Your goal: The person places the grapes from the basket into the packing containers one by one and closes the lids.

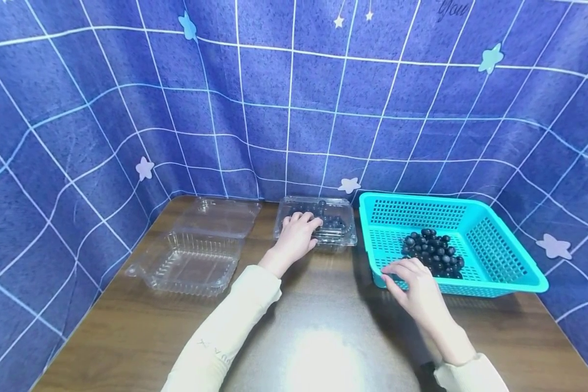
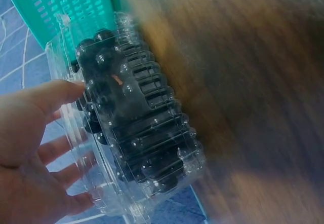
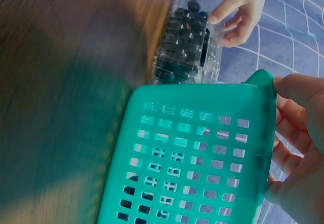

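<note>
The loosely spread left hand touches the blueberry clamshell beneath it, the relaxed right hand the turquoise basket under it, perhaps steadying both.

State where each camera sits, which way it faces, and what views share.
Head: on the head, facing forward and down at the table; left hand, right hand and sleeves show.
Left wrist: on that wrist, facing a clear box; left hand shows.
Right wrist: on that wrist, facing a teal basket; both hands show.
Both wrist views show the clear box and teal basket.
</note>
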Demonstrator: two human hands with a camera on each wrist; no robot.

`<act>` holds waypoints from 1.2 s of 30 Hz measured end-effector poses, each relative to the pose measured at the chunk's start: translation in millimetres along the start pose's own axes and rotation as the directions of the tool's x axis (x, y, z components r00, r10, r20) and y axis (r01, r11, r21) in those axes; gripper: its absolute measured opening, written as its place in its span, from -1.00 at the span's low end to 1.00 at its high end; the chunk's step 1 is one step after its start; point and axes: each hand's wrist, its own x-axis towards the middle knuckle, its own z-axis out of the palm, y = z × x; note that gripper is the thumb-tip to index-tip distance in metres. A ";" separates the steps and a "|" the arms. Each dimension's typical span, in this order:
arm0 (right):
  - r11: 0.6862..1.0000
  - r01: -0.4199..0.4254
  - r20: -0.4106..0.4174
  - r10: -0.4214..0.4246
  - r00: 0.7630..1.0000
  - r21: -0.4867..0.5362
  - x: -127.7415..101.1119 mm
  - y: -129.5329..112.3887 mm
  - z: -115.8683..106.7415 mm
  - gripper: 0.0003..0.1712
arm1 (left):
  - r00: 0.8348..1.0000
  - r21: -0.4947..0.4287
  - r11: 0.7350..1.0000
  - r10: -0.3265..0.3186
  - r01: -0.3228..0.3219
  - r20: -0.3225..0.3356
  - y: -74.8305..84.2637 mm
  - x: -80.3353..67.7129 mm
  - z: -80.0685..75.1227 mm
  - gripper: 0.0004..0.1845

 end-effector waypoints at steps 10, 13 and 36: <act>1.000 -0.015 0.013 0.015 1.000 -0.001 -1.1 0.1 -1.3 -0.81 | 1.000 0.005 1.000 -0.009 0.009 0.026 -2.5 13.1 2.4 -0.53; 1.000 -0.015 0.014 0.015 1.000 -0.001 -1.2 0.0 -1.3 -0.81 | 0.999 0.001 1.000 -0.015 0.015 0.036 -3.4 16.9 3.1 -0.52; 1.000 0.004 0.000 -0.004 1.000 0.012 -0.8 1.9 0.0 -0.80 | 0.989 0.044 0.998 -0.038 0.032 0.144 -1.9 27.2 -4.2 -0.41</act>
